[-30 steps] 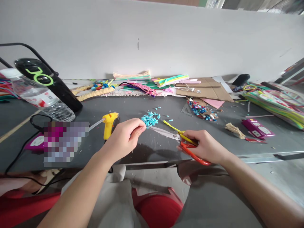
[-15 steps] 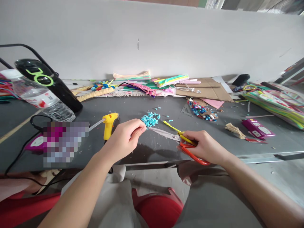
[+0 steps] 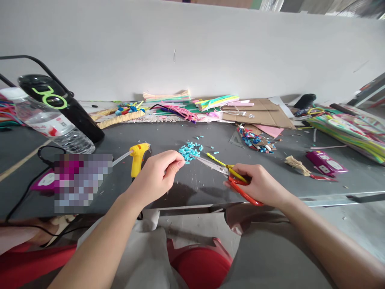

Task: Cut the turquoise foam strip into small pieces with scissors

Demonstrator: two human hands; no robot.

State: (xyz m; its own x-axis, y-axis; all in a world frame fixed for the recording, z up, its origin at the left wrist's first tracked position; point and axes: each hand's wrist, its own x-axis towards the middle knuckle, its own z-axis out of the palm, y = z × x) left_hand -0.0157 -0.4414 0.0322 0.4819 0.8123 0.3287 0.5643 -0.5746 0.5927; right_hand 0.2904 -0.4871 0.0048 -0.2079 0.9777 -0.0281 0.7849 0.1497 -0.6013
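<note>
My left hand (image 3: 161,172) is closed in a pinch beside a heap of small light-blue pieces (image 3: 189,150). What its fingertips hold, if anything, is too small to make out. My right hand (image 3: 255,182) is wrapped round the red handle of a pair of scissors (image 3: 215,165). The blades point left, their tips at the right edge of the heap, a little apart from my left fingertips. Along the scissors runs a thin yellow strip (image 3: 216,159); I cannot tell whether my right fingers grip it too.
Left of my left hand stands a yellow glue gun (image 3: 136,160). Beyond it are a water bottle (image 3: 51,124) and a black flask (image 3: 75,116). Bundles of coloured stems (image 3: 216,102) and cardboard (image 3: 258,113) line the wall. A purple packet (image 3: 326,162) lies right.
The scissors' tips have moved slightly right and up, away from my left fingertips. A blue piece now shows just by those fingertips. My left hand has barely moved.
</note>
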